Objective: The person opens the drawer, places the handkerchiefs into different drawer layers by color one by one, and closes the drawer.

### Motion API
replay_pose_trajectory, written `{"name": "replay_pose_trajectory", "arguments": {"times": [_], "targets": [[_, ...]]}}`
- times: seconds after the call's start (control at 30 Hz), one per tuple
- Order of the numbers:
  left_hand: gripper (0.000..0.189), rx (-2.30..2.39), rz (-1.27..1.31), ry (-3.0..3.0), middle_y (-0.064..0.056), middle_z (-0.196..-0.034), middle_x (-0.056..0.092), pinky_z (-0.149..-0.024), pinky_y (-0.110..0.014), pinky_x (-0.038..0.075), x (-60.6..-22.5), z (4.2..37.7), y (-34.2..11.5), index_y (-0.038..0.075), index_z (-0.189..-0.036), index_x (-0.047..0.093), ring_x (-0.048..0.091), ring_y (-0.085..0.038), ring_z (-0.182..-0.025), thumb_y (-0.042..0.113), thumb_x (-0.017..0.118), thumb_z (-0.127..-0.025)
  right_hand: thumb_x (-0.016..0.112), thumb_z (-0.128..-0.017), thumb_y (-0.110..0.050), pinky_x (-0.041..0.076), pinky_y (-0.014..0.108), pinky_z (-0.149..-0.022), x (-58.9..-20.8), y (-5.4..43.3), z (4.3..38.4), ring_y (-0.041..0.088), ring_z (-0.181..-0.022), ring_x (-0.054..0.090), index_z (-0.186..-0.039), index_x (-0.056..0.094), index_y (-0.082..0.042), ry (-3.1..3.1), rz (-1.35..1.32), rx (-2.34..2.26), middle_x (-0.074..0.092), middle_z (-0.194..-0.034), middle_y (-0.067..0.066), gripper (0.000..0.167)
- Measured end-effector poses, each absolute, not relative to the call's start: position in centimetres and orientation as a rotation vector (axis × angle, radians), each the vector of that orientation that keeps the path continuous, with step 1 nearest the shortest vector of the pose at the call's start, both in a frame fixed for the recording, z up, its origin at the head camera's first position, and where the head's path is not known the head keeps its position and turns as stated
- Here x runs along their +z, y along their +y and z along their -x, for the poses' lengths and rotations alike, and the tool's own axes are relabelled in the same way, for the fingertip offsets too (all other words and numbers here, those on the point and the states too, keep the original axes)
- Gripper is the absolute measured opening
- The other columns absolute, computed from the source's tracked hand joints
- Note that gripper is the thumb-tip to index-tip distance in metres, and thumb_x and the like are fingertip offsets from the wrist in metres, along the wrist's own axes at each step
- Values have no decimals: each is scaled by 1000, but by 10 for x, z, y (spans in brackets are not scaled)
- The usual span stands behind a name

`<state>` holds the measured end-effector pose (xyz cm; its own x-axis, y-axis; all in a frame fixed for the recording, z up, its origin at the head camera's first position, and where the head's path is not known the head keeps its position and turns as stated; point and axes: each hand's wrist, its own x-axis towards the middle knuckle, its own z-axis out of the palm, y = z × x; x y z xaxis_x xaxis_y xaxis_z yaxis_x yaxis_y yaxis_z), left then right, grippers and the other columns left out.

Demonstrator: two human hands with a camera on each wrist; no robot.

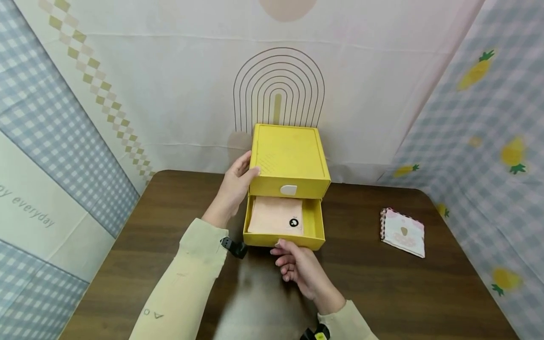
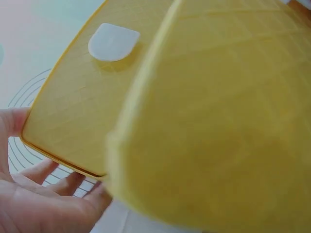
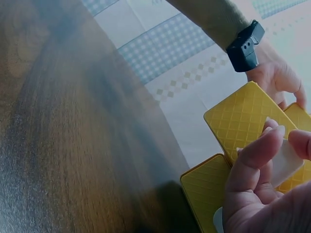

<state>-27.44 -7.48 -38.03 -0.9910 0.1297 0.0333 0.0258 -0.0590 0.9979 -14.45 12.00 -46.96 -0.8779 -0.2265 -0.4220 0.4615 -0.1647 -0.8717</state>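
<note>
A yellow drawer box (image 1: 290,151) stands at the back of the table, with a lower drawer (image 1: 313,221) pulled out. Inside lies a flat pale pink cloth item (image 1: 274,212) with a round black mark. My left hand (image 1: 233,189) holds the box by its left side, thumb over the top edge and fingers along the side wall. At the pulled-out drawer's front is my right hand (image 1: 303,271). Its thumb and curled fingers close around the white handle (image 3: 286,162) in the right wrist view. The upper drawer, with its own white handle (image 2: 112,42), is pushed in.
On the right of the brown wooden table (image 1: 361,283) lies a folded white and pink cloth item (image 1: 403,232) with a checked edge. A printed white hanging (image 1: 191,94) rises behind the box. Blue checked fabric (image 1: 476,156) borders the right side.
</note>
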Motion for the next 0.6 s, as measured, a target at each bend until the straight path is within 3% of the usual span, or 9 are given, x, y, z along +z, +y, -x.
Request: {"name": "replay_pose_trajectory", "arguments": {"times": [0.17, 0.43, 0.6], "targets": [[65, 2160, -175, 2165, 8, -154, 29, -110, -34, 29, -376, 275, -73, 26, -154, 26, 28, -8, -139, 23, 55, -96, 68, -85, -49, 44, 23, -49, -470, 120, 145, 8, -54, 51, -108, 66, 5, 1658, -262, -2083, 60, -71, 0, 59], [62, 2110, -176, 2189, 8, -153, 31, -111, -37, 28, -378, 277, -74, 32, -153, 27, 29, -11, -138, 42, 54, -99, 68, -85, -49, 45, 22, -48, -470, 121, 147, 8, -54, 51, -107, 66, 5, 1662, -257, -2085, 60, -71, 0, 59], [61, 2114, -160, 2178, 10, -152, 32, -111, -37, 28, -380, 279, -75, 33, -152, 28, 29, -10, -138, 42, 55, -98, 68, -85, -49, 44, 22, -49, -471, 123, 148, 8, -55, 50, -107, 66, 5, 1665, -236, -2076, 59, -71, 0, 59]]}}
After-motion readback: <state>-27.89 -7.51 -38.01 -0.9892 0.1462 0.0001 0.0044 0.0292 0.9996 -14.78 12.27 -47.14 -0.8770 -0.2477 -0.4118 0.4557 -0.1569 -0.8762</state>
